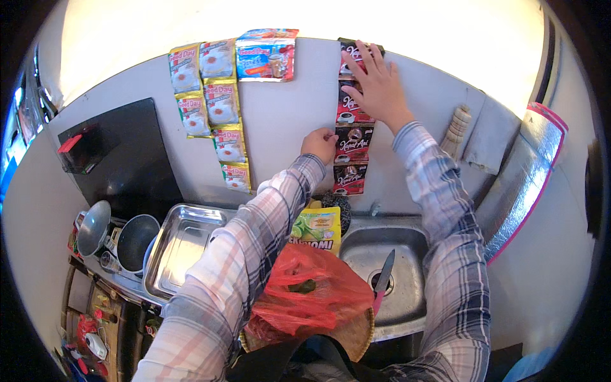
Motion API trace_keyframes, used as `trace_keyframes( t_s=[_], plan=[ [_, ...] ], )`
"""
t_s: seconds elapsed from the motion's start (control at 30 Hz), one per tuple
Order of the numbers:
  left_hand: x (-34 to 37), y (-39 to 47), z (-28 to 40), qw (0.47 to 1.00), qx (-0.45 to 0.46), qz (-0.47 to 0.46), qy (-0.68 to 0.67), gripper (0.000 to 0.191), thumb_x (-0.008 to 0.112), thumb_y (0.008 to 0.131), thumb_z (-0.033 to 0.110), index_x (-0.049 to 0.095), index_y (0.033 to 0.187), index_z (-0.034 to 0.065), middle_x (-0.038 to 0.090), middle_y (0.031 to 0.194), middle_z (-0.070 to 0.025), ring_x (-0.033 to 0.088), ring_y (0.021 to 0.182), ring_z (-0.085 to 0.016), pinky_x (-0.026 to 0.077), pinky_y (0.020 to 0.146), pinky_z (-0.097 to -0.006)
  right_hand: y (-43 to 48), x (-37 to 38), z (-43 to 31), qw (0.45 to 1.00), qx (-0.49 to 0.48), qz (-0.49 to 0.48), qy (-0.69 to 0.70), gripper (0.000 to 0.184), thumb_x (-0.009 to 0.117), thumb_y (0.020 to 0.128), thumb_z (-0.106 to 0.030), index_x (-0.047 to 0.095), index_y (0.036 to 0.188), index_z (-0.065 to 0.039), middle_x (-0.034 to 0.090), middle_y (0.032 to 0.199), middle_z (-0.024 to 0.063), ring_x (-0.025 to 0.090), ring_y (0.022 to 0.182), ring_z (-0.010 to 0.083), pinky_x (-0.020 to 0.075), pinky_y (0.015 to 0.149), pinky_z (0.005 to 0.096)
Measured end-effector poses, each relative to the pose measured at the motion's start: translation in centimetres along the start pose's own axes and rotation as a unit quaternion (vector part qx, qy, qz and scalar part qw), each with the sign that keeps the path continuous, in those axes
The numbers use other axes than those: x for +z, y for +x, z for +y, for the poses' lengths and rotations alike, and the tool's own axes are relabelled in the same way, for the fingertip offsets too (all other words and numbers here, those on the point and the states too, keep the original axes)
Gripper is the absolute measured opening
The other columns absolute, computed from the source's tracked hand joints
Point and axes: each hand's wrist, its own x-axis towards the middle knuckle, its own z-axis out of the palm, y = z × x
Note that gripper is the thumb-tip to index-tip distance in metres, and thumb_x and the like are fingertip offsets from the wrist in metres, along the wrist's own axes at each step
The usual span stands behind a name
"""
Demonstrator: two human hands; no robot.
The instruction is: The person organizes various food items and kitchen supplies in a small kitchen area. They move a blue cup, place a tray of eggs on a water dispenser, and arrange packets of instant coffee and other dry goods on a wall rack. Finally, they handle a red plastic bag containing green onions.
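Observation:
A strip of several black-and-red Kapal Api coffee sachets point(352, 143) hangs down the white wall panel from its top edge. My left hand point(319, 144) is closed at the strip's left edge, thumb and fingertips meeting by the third sachet down. Higher up, my right hand point(374, 81) lies with fingers spread over the top sachets and holds nothing. To the left hang yellow-edged strips of Good Day sachets point(222, 105), beside a blue-and-red Good Day pack point(266, 58).
Below is a steel sink point(405, 320) with a pink-handled knife point(384, 279). Left of it are a red plastic bag point(310, 286) on a woven tray point(358, 336), a yellow Ekonomi pouch point(317, 227), a steel tray point(164, 253) and pans point(138, 243). A brush point(457, 126) hangs right.

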Motion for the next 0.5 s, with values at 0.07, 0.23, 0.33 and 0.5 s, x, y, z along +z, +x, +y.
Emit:
trace_keyframes(
  t_s=[0.07, 0.23, 0.33, 0.5],
  plan=[
    [1.0, 0.0, 0.4, 0.999, 0.013, -0.004, 0.032, 0.022, 0.060, 0.078, 0.019, 0.062, 0.090, 0.0006, 0.063, 0.075, -0.0137, 0.060, 0.067, -0.024, 0.047, 0.064, -0.0326, -0.8, 0.5, 0.4, 1.000, 0.008, -0.010, -0.006, 0.063, 0.058, 0.077, -0.037, 0.031, 0.133, -0.029, 0.018, 0.143, 0.0056, 0.018, 0.131, 0.0283, 0.0268, 0.093, 0.0621],
    [-0.9, 0.6, -1.2, 0.994, 0.073, 0.000, 0.083, 0.022, 0.060, 0.079, 0.019, 0.062, 0.091, 0.0012, 0.064, 0.076, -0.0121, 0.061, 0.069, -0.023, 0.047, 0.066, -0.0328, -0.2, 0.7, -0.4, 1.000, 0.023, -0.004, -0.002, 0.066, 0.060, 0.075, -0.037, 0.030, 0.134, -0.029, 0.019, 0.143, 0.0055, 0.018, 0.131, 0.0290, 0.0256, 0.094, 0.0619],
    [-6.3, 0.2, -3.4, 0.989, 0.060, -0.094, 0.096, 0.022, 0.060, 0.079, 0.018, 0.061, 0.095, 0.0026, 0.065, 0.080, -0.0088, 0.060, 0.070, -0.018, 0.048, 0.066, -0.0304, -0.2, 0.7, -1.3, 0.998, -0.010, 0.048, 0.028, 0.058, 0.060, 0.074, -0.030, 0.039, 0.128, -0.023, 0.027, 0.139, 0.0079, 0.026, 0.127, 0.0309, 0.0295, 0.092, 0.0591],
    [-16.2, -4.8, -3.3, 0.963, 0.056, -0.220, 0.147, 0.022, 0.061, 0.080, 0.017, 0.061, 0.097, 0.0031, 0.063, 0.082, -0.0072, 0.059, 0.073, -0.012, 0.048, 0.068, -0.0266, -3.5, -0.3, -2.4, 0.982, -0.043, 0.023, 0.180, 0.031, 0.055, 0.075, -0.021, 0.057, 0.102, -0.006, 0.051, 0.113, 0.0124, 0.048, 0.107, 0.0295, 0.0401, 0.086, 0.0432]
  ],
)
